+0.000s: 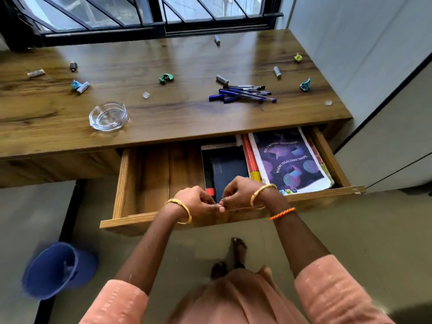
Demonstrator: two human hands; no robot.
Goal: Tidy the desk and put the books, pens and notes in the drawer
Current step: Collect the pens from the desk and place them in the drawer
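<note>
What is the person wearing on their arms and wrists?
Both arms have loose salmon-pink sleeves with a woven texture, ending around the elbow. The left hand has a gold bangle at its wrist. The right hand has a gold bangle too, plus a twisted orange thread band further up the forearm.

Both hands, left hand and right hand, meet fingertip to fingertip over the open drawer; books lie inside, pens heaped on the desk.
</note>
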